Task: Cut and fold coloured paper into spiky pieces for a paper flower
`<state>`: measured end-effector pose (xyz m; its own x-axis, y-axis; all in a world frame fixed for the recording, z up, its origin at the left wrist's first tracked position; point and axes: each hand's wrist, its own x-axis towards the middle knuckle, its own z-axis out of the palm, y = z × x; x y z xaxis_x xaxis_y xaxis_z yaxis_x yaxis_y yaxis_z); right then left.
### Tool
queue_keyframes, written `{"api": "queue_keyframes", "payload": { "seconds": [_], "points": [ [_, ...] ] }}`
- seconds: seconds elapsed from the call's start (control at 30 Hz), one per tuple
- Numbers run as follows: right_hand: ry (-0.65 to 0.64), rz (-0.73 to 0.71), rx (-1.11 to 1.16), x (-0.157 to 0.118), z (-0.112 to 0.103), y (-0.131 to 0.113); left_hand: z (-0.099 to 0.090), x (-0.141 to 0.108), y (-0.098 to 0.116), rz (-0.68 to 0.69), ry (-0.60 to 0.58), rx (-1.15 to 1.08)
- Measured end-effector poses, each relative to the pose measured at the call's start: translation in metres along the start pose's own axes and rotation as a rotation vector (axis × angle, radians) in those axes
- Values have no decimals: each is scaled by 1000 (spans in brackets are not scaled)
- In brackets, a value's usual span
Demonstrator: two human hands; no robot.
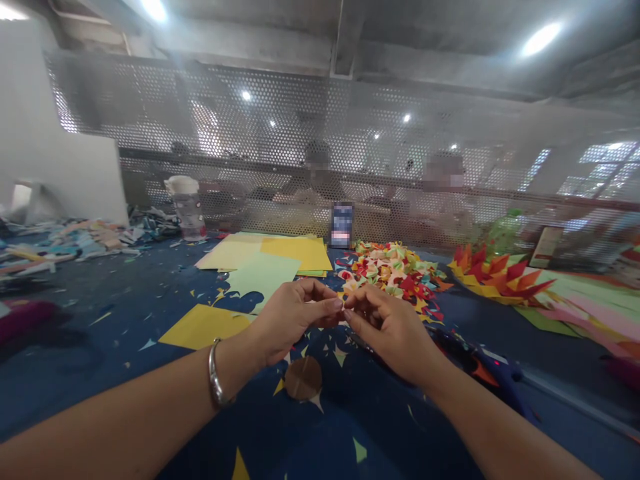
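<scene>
My left hand (300,310), with a silver bangle at its wrist, is closed in a pinch. Its fingertips meet those of my right hand (393,327), also pinching, above the middle of the table. A small pale paper piece (343,308) shows between the two sets of fingertips, mostly hidden by them. Below lies a round brown disc (303,379) among star-shaped paper offcuts (341,355). Just beyond my right hand is a heap of small folded paper pieces (400,267) in red, yellow, pink and green.
Yellow paper (203,327) and stacked sheets (270,270) lie left of centre. A blue glue gun (500,373) lies right, near an orange-red folded paper flower (500,277). A phone (342,225), clear bottle (187,210) and perforated screen (280,133) stand behind; people sit beyond.
</scene>
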<state>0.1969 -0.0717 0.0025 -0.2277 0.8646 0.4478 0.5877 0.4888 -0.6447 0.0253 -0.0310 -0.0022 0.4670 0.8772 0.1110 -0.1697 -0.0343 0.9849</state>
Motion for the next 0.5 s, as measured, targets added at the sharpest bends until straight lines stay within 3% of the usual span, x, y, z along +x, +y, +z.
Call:
{"api": "queue_keyframes", "payload": {
  "seconds": [0.5],
  "points": [
    [-4, -6, -35, 0, 0, 3, 0, 0, 0, -15, -20, 7]
  ]
}}
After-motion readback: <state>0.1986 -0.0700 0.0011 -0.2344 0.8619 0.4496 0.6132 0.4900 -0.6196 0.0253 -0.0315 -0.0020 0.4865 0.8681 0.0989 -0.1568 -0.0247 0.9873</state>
